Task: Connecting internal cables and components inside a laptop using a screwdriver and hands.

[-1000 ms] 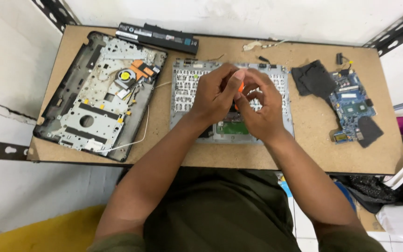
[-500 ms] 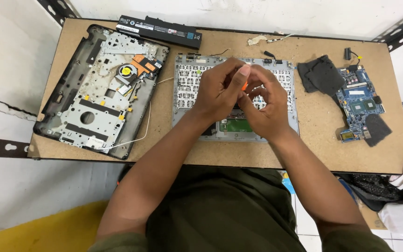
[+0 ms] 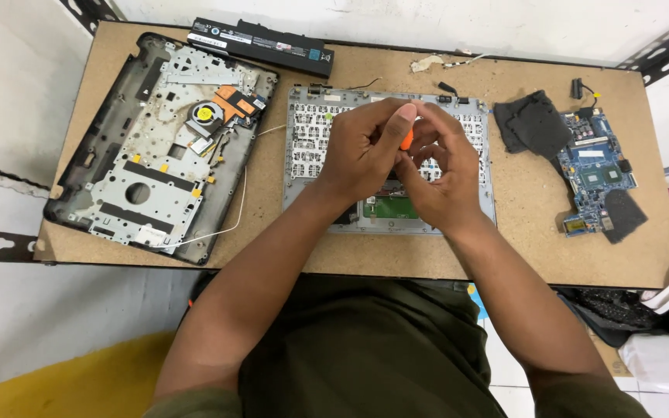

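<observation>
Both hands meet over the middle of the worktop (image 3: 505, 255), above a silver laptop top cover (image 3: 310, 166) lying face down w/ the keyboard underside showing. Left hand (image 3: 361, 151) and right hand (image 3: 443, 182) touch each other, fingers curled in, both grips closed round a small orange tool (image 3: 406, 140); only a bit of orange shows between the fingers, so can't tell its full shape or which hand carries most of it. The tool sits just above the cover's upper-middle part, near the row of key backs.

Left of the cover, slightly apart: a dark laptop base (image 3: 156, 147), angled, w/ a round fan (image 3: 205, 116) and copper-coloured piece beside it. A white wire (image 3: 238, 209) loops from the base toward the cover. A long black battery (image 3: 261, 45) lies along the back edge. Right side: a blue circuit board (image 3: 598, 170) w/ black pads (image 3: 532, 124) touching it. Small cable scraps (image 3: 443, 62) near the back edge.
</observation>
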